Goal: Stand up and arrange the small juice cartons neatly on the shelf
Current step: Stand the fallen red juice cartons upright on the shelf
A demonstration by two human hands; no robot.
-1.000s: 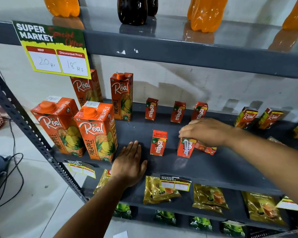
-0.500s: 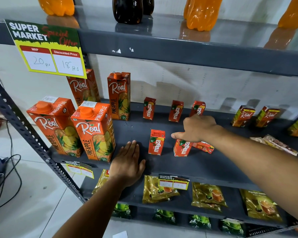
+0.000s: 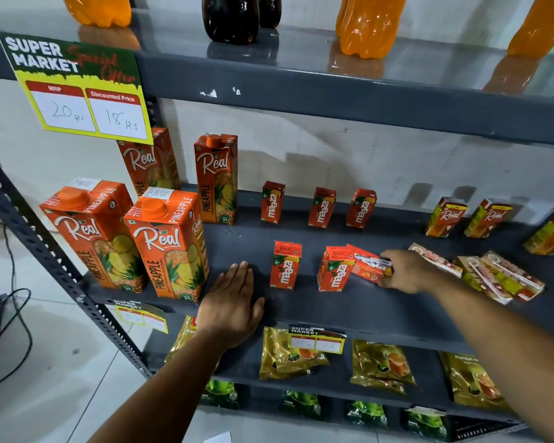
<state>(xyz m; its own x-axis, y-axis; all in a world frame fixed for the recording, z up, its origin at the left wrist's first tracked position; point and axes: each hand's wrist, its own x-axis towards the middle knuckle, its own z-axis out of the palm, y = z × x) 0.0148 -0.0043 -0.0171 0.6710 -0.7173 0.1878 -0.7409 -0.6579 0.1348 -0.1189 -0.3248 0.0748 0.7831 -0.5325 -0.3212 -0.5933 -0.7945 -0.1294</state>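
Three small red Maaza cartons stand in a back row (image 3: pixel 322 207) on the grey shelf (image 3: pixel 349 311). Nearer the front, one Maaza carton (image 3: pixel 286 265) stands alone and another (image 3: pixel 334 272) stands to its right. A third Maaza carton (image 3: pixel 367 265) lies on its side against that one, and my right hand (image 3: pixel 408 271) grips its right end. My left hand (image 3: pixel 232 303) rests flat on the shelf's front, fingers together, holding nothing. Small Real cartons stand at the back right (image 3: pixel 446 216), and several more lie flat (image 3: pixel 499 276) just right of my right hand.
Several tall Real pineapple cartons (image 3: pixel 170 241) stand at the shelf's left. A price sign (image 3: pixel 77 87) hangs from the upper shelf, which carries orange and dark bottles (image 3: pixel 368 24). Gold tea packets (image 3: pixel 381 362) lie on the shelf below. Cables (image 3: pixel 10 330) trail on the floor at left.
My right hand let go of the front Maaza carton, now standing, and moved right onto the carton lying beside it. My left hand stayed flat on the shelf.
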